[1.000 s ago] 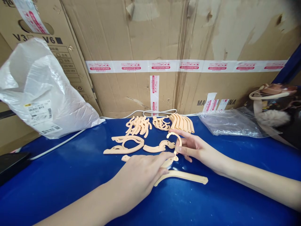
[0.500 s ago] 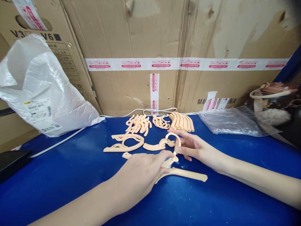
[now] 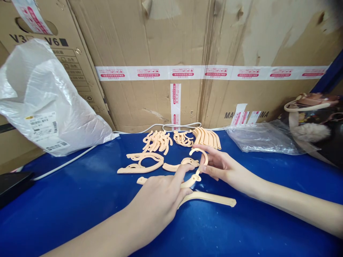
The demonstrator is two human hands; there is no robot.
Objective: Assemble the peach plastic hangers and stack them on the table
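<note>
My left hand (image 3: 160, 201) is closed around a cream plastic hanger arm (image 3: 189, 183), whose rounded end sticks out past the fingertips. Between the thumb and fingers of my right hand (image 3: 218, 163) is a curved cream hanger hook (image 3: 206, 157). Its lower end meets the rounded end of the arm; whether the two are locked together I cannot tell. Under the left hand, partly hidden, a loose hanger arm (image 3: 211, 197) lies on the blue table. Just beyond the hands are a folded hanger (image 3: 134, 170) and a joined arm piece (image 3: 171, 167).
Farther back lie a pile of wavy pieces (image 3: 158, 142), a pile of hooks (image 3: 183, 140) and a row of hanger arms (image 3: 207, 138). A white bag (image 3: 53, 103) stands left, a clear plastic bag (image 3: 257, 137) right. Cardboard boxes (image 3: 150, 100) wall the back; a white cable (image 3: 64, 163) crosses the table.
My left hand's fingers have shifted, showing more of the held arm. The hook has turned slightly, its lower end still at the arm's rounded end.
</note>
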